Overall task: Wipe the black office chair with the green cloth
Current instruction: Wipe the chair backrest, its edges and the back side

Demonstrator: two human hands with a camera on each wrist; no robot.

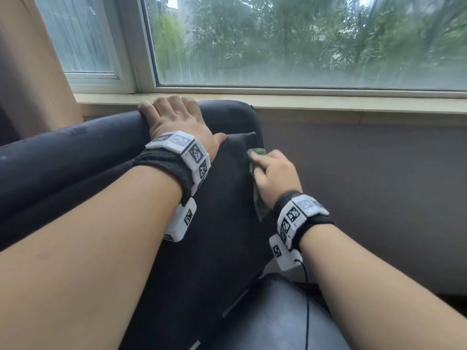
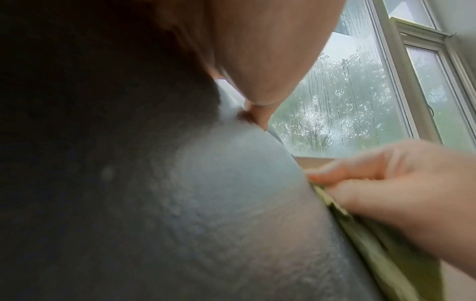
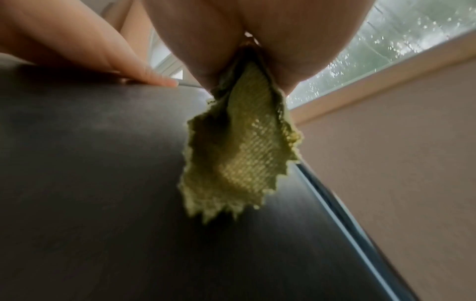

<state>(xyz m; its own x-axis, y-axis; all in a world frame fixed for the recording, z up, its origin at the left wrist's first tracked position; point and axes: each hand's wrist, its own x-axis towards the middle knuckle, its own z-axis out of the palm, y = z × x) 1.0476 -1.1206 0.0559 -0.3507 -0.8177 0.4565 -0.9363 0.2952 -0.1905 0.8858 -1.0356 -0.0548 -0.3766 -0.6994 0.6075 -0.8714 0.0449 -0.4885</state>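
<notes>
Right hand [image 1: 274,174]: fingers curled around the green cloth [image 1: 258,200], holding it bunched. The right wrist view shows the cloth [image 3: 239,163] gathered in the grip, its pinked edge hanging free below. The hand presses the cloth against the right side edge of the black office chair [image 1: 227,198] backrest, near the upper right corner.

Left hand [image 1: 177,120]: fingers hooked over the top edge of the backrest, thumb lying on its near face. It grips the chair and, by my judgement, steadies it.

Governing relation: the backrest edge lies directly left of the right-hand fingers and in contact with the cloth. Its long axis runs from the top corner near the window down toward the viewer and the seat [image 1: 278,311]. Only the right hand is placed to wipe. The unwiped run appears to lie downward along that edge.

Surroundings: window sill [image 1: 328,103] just behind the chair top; window [image 1: 303,41] above it; grey-brown wall [image 1: 379,185] to the right of the working hand. A curtain [image 1: 30,72] hangs at far left.

Obstructions: 1 noted. The wall stands near the right hand and may limit elbow room on a downward stroke. The 2 hands are apart and do not interfere.
</notes>
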